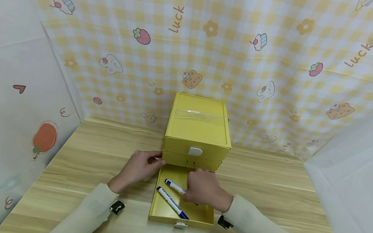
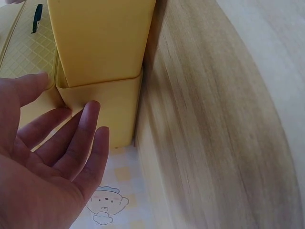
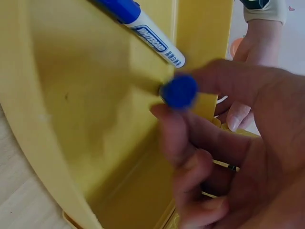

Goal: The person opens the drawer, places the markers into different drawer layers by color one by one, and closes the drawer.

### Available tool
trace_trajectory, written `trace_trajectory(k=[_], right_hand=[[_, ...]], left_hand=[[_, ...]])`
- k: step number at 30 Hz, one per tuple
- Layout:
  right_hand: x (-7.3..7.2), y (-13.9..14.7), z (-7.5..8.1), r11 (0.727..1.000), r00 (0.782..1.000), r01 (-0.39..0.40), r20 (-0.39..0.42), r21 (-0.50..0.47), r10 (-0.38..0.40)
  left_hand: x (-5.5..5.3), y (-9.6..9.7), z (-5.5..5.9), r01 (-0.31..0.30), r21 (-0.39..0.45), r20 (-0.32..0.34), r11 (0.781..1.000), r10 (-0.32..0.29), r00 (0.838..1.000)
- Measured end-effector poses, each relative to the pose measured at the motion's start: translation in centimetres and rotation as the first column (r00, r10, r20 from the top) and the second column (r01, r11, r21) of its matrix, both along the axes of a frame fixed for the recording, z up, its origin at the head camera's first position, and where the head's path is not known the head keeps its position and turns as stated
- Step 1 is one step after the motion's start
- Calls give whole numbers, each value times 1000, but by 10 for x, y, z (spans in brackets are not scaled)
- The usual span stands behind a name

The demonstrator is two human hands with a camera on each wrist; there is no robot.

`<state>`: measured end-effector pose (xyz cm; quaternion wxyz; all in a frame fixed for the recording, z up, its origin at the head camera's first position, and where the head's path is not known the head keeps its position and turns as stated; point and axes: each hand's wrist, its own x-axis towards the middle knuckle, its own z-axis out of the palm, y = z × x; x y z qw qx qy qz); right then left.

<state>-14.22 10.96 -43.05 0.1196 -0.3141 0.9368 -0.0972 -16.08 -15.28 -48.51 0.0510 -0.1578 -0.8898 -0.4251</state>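
A yellow two-tier drawer box [image 1: 199, 129] stands at the middle of the table, its lower drawer [image 1: 194, 223] pulled out toward me. Inside that drawer lies a white marker with a blue cap [image 1: 172, 203], also seen in the right wrist view. My right hand [image 1: 205, 189] is over the drawer and pinches a second marker [image 1: 175, 186] between thumb and fingers. Its blue end faces the right wrist camera. At the box's left front corner is my left hand [image 1: 140, 167], thumb at the edge and fingers extended along the side [image 2: 62, 143].
The wooden table [image 1: 107, 138] reaches to a yellow checked cloth [image 1: 143, 68] hung behind the box. Pale cloths stand at left and right. Clear tape [image 1: 204, 116] crosses the box's top. The upper drawer, with a white pull tab [image 1: 195, 151], is closed.
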Motion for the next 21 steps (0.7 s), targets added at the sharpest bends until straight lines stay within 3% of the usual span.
trace_trajectory(k=[5,9,21], right_hand=[[0,-8,2,993,998,-8,68,120,0],[-1,-14,-1,984,997,-18,74,179,5],[-15,-19,-26,977,997,-47,71,206,33]], left_hand=[[0,0,1,0,-4,3,1000,0,1000],[0,0,1,-4,-12,9,1000,5,1000],[0,1,2,-14,-13,13,1000,14,1000]])
